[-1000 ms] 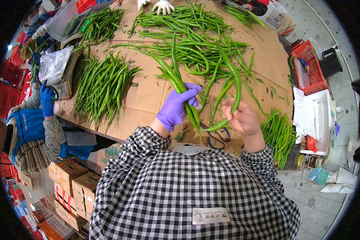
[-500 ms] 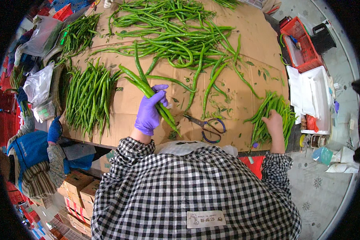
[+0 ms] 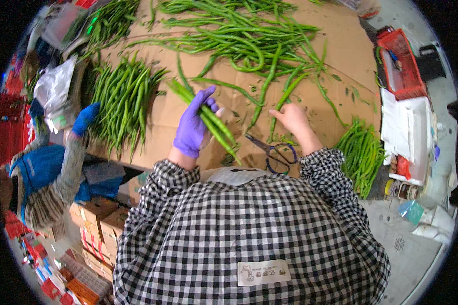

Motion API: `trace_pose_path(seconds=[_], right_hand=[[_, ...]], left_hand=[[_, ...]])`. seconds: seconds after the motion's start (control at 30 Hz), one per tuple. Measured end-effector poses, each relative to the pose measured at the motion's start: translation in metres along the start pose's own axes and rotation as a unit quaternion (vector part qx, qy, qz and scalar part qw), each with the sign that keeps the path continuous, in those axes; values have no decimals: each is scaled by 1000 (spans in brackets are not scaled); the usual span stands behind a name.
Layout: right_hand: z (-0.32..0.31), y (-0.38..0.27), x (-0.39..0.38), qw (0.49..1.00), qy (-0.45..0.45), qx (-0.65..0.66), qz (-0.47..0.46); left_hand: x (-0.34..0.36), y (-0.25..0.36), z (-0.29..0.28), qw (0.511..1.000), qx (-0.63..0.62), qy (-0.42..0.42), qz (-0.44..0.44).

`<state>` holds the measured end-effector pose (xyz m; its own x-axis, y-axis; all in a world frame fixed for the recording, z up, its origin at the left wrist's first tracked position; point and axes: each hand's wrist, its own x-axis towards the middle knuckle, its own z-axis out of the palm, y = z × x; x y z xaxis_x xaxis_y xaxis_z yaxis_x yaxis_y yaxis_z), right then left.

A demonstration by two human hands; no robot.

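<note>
My left hand point(image 3: 191, 129), in a purple glove, is closed around a few long green chili peppers point(image 3: 220, 128) that lie slanted across the palm. My bare right hand point(image 3: 296, 123) pinches the near end of another green chili pepper point(image 3: 290, 90) at the front of the loose pile point(image 3: 239, 43). Between my hands, scissors point(image 3: 270, 152) with dark blue handles rest on the cardboard point(image 3: 183, 73). A lined-up heap of green peppers point(image 3: 361, 157) lies by my right forearm. Another bundle of peppers point(image 3: 124, 101) is to my left.
A co-worker's blue-gloved hand point(image 3: 86, 118) is beside the left bundle. At the right stand a red plastic crate point(image 3: 412, 90) and a white foam box point(image 3: 418, 142). Cardboard boxes point(image 3: 89, 216) are stacked at the lower left. Bits of leaf are scattered on the cardboard.
My right hand has left the right-hand heap, moved left to the loose pile and taken a pepper's end. My left hand still holds its peppers. The co-worker's gloved hand has risen toward the left bundle.
</note>
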<state>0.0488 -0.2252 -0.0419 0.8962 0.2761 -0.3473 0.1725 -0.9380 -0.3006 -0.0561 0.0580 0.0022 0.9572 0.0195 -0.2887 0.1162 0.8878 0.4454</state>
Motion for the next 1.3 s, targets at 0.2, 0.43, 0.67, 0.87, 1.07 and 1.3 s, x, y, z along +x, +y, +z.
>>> trace_pose_path(seconds=[0.2, 0.43, 0.67, 0.87, 1.07, 1.3], right_hand=[[19, 5, -7, 972, 106, 207, 35], [5, -6, -55, 723, 70, 687, 26], [-9, -46, -86, 742, 83, 660, -86], [-9, -83, -89, 912, 163, 275, -256], [-4, -101, -85, 914, 15, 208, -348], [-10, -54, -35, 921, 80, 359, -128]], left_hand=[[2, 6, -2, 986, -152, -31, -53], [4, -3, -3, 988, -130, -49, -60], [1, -8, -2, 987, -101, -62, -104], [0, -21, 11, 983, 17, -66, -173], [-4, -21, 20, 975, 96, -56, -194], [-10, 10, 29, 955, 279, -72, -68]])
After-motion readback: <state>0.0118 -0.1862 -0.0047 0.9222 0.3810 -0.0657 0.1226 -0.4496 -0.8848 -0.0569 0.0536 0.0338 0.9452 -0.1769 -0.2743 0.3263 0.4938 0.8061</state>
